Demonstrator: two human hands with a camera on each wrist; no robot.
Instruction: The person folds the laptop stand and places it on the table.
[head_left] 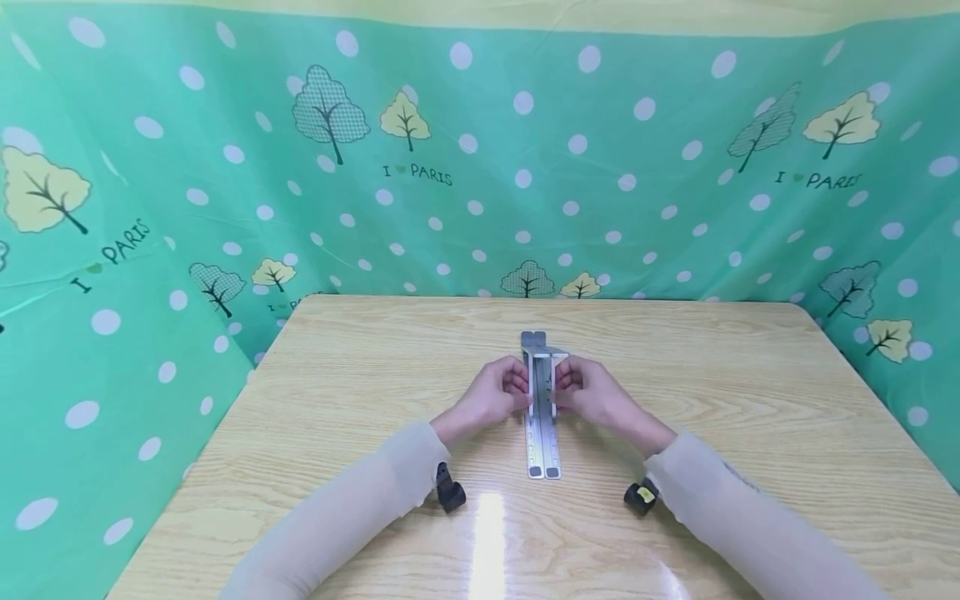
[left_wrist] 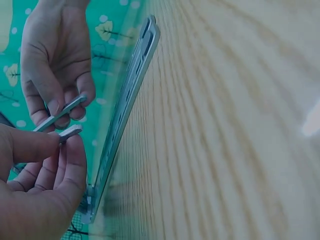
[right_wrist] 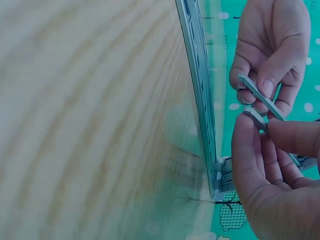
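A silver-grey metal folding laptop stand (head_left: 543,450) lies lengthwise on the table, its two base rails side by side and its upper arms raised above them. My left hand (head_left: 495,392) pinches the left upper arm between thumb and fingers. On the other side, my right hand (head_left: 592,392) pinches the right upper arm the same way. A narrow gap separates the two arms. From the left wrist, the base rail (left_wrist: 127,95) shows slots and a dark pad at its end. The hinge (right_wrist: 225,175) at the far end is partly hidden by fingers in the right wrist view.
The wood-grain table (head_left: 360,367) extends around the stand, with a bright glare streak in front. A green dotted curtain (head_left: 480,208) hangs behind and along the sides. Black wrist cameras (head_left: 450,492) sit by both sleeves, low over the table.
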